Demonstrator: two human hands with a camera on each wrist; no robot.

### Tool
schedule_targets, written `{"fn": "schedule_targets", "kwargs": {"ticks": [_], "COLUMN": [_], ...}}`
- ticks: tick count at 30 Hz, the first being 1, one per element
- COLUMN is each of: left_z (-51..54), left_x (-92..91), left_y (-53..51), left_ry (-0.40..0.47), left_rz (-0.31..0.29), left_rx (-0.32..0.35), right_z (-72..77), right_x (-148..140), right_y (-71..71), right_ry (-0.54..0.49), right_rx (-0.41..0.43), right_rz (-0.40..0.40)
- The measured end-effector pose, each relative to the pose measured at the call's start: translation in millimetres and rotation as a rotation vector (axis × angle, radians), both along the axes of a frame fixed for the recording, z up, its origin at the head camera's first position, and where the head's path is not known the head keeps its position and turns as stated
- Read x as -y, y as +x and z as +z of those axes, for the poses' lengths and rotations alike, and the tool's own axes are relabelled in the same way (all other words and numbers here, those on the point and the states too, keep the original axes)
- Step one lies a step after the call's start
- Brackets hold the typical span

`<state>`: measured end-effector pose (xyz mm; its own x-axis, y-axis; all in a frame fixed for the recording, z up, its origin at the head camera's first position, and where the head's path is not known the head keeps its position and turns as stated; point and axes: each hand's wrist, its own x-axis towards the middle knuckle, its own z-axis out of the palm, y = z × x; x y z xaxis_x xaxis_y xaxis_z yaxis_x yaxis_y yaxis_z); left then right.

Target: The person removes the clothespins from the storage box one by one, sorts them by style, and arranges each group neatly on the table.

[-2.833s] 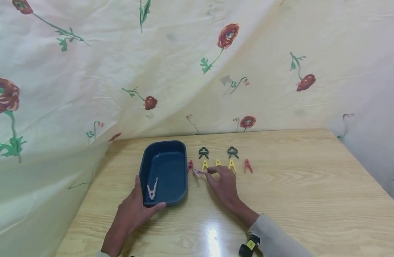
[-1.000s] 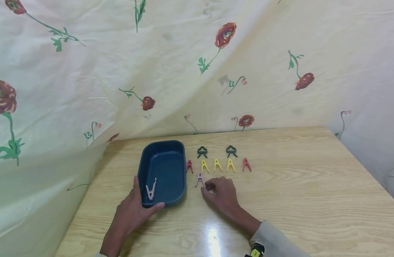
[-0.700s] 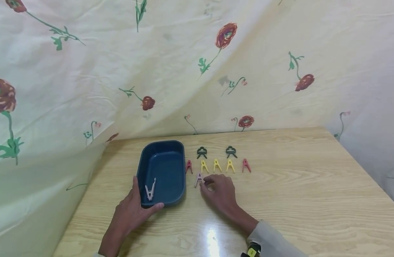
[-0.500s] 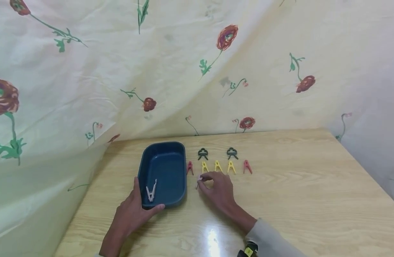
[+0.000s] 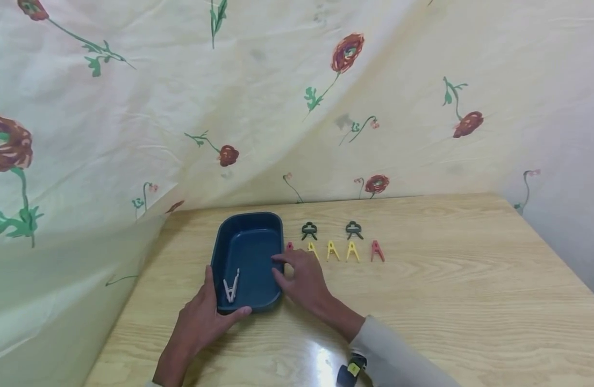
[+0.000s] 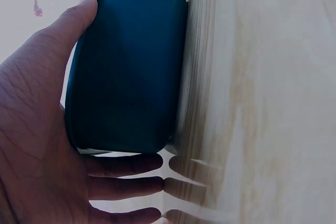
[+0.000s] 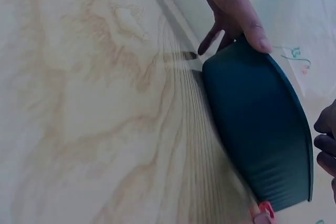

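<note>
My left hand rests around the near left corner of a dark blue rectangular tray. In the left wrist view its thumb lies on the rim while the other fingers stay straight beside the wall. A pale pink clothespin lies inside the tray near that corner. My right hand is over the tray's right rim, thumb and index tips apart with nothing visible between them. A second pale pink clothespin, seen earlier, is out of sight in the head view. A red clothespin is partly covered by the right hand.
Right of the tray lie three yellow clothespins, one of them in the middle, and another red clothespin. Behind them sit two dark green clips. Flowered cloth hangs behind the wooden table.
My right hand set the pale pink clothespin on the table, then pinched it again. It has since moved left to the tray's rim and its fingertips have parted. The left hand has stayed put.
</note>
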<state>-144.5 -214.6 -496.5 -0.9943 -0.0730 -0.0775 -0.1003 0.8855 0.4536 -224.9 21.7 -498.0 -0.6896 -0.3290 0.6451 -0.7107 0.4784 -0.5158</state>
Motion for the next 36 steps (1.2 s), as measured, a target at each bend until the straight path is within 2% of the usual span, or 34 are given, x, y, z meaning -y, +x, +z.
{"fn": "schedule_targets", "kwargs": {"ticks": [7, 12, 18, 21, 25, 32, 36], "left_z": [-1.5, -1.1, -1.1, -1.5, -1.7, -1.9, -2.3], "left_x": [1.1, 1.3, 0.8, 1.2, 1.9, 1.7, 2.1], "left_y": [2.1, 0.3, -2.7, -2.4, -1.7, -1.1, -0.6], "left_ry": [-0.001, -0.009, -0.012, -0.017, -0.022, -0.026, -0.027], "left_rz": [-0.009, -0.013, -0.014, -0.015, -0.019, -0.026, -0.023], "left_rx": [0.001, -0.019, -0.017, -0.019, -0.032, -0.038, -0.038], "right_z": [1.6, 12.8, 24.4, 25.4, 23.8, 21.0, 21.3], "right_x": [16, 27, 47, 56, 65, 72, 76], "right_y": [3.3, 2.2, -5.9, -8.4, -10.9, -16.9, -17.7], "right_ry": [0.142, 0.267, 0.503, 0.622, 0.732, 0.821, 0.843], "right_rx": [0.009, -0.01, 0.081, 0.119, 0.137, 0.165, 0.166], "right_rz": [0.053, 0.05, 0.107, 0.143, 0.203, 0.293, 0.283]}}
